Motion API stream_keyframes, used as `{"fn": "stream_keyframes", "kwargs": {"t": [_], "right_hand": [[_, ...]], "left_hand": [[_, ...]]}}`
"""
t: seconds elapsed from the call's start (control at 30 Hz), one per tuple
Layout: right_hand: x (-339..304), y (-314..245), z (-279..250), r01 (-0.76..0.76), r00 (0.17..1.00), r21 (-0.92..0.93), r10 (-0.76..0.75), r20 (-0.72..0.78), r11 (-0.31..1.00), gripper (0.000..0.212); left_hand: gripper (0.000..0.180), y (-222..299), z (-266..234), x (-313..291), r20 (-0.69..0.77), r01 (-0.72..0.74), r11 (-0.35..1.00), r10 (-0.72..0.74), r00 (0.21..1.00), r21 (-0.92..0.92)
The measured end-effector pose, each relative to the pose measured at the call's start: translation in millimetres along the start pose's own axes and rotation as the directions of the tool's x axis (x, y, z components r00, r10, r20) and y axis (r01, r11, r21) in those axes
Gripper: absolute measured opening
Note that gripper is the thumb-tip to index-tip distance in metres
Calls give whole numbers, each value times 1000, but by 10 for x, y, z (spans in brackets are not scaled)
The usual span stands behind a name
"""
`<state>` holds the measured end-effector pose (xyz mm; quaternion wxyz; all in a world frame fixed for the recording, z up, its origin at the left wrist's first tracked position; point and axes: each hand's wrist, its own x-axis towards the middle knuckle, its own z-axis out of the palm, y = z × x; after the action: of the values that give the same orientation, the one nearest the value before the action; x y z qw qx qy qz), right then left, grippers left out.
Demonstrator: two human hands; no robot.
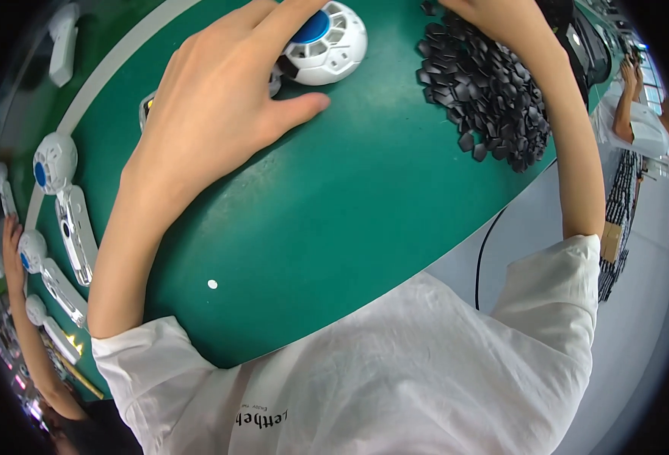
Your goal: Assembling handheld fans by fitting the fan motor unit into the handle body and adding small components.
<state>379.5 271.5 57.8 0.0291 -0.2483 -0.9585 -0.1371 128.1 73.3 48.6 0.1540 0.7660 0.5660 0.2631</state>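
Note:
At the top, my left hand reaches over a white rounded device with an open-ribbed head and a blue disc. One finger stretches across the disc. The thumb sticks out apart, just below the head. Part of the device's body lies hidden beneath this hand, and the farthest fingertips leave the picture. My right hand is at the upper edge, over the far side of a pile of small black angular plastic pieces. Its fingers are cut off by the frame, so any held piece is out of sight.
Several similar white devices with blue discs and long handles lie along the left side. A pale strip crosses the green tabletop. A small white dot lies near me. Another person's arm reaches in at left; someone sits far right.

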Motion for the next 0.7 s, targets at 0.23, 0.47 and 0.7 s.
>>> {"fn": "stream_keyframes", "kwargs": {"t": [0.23,0.47,0.7], "right_hand": [[-3,-548,-375,-50,988,410,106,-115,911,14],[32,-1433,-831,-247,968,685,211,137,686,13],[97,-1450,-743,60,997,461,-28,-75,885,14]], "left_hand": [[75,-48,-82,-17,86,122,992,-119,989,-35],[70,-296,44,-97,20,-24,999,24,1000,-30],[71,-248,22,-90,20,-70,997,71,997,-34]]}}
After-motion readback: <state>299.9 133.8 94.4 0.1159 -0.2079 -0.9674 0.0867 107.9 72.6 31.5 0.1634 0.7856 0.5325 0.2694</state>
